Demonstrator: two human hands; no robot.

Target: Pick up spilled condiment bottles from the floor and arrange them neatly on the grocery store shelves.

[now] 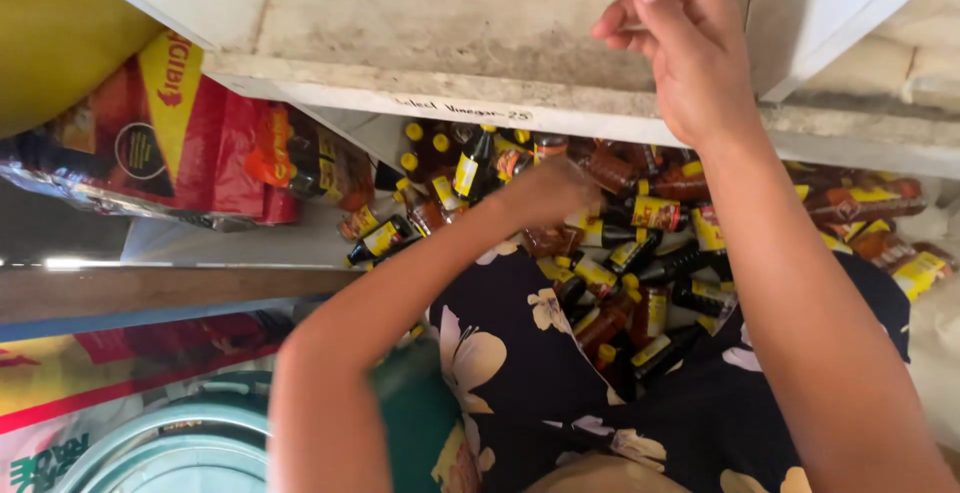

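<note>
A: Far left?
B: Red and yellow bags (200, 143) lying on the lower shelf (230, 243), brown board edge beneath, teal tub (170, 448) at the bottom corner.

A: Next over?
B: Left hand (545, 193) reaching under the upper shelf (450, 23), into the bottles (620, 253). Seen from the back, blurred; fingers turned away, so cannot tell whether curled or gripping. Nearest to a dark bottle with a yellow cap (472, 163), just left of the knuckles.

A: And the bottles?
B: Heaped on the lower shelf and spilling onto a dark floral lap (520, 373); brown and black glass, yellow caps and labels, mostly lying on their sides, crowded against one another.

A: Anything in the way?
B: Upper shelf's white front edge (500, 103) hanging low over the pile, hiding the back rows. Little room between that edge and the heap.

A: Right side?
B: Right hand (680, 43) raised above the shelf edge, over the bare grey shelf top. Fingers bent, thumb and forefinger tips drawn together; nothing visible between them. More bottles (880, 223) trailing off right, beside a pale surface.
</note>
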